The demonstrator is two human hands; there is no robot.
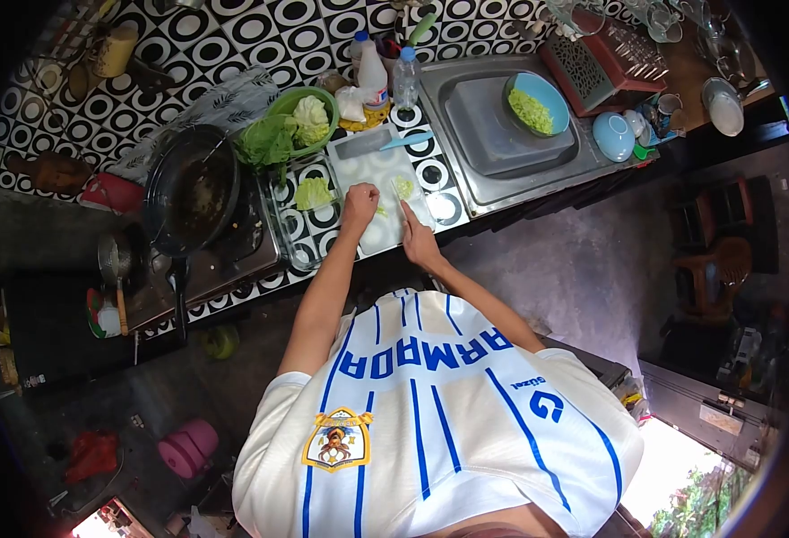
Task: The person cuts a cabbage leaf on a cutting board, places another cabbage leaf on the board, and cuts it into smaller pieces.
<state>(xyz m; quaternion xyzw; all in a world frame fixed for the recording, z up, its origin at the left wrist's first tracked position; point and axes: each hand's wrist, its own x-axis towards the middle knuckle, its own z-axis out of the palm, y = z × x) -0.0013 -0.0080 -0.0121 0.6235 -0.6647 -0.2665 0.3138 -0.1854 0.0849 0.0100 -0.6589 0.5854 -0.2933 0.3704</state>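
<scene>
Over a pale cutting board [376,237], my left hand [359,203] is closed, with something I cannot make out at its fingers. Small green shreds lie beside it. My right hand [419,240] is closed near the board's right edge, its fingers round something hidden, likely a handle, just below a small heap of chopped cabbage [403,186]. A blue-handled utensil [407,141] rests across the top of the board. To the left, cabbage leaves [314,194] lie on a clear tray [299,251]. Behind them a green bowl [333,119] holds cabbage [310,120] and loose green leaves.
A blue bowl [556,93] of chopped greens stands on the sink [468,186] at the right. Bottles [373,73] stand behind the board. At the left, a large dark wok [188,193] sits on the stove. A dish rack [583,65] is at the back right.
</scene>
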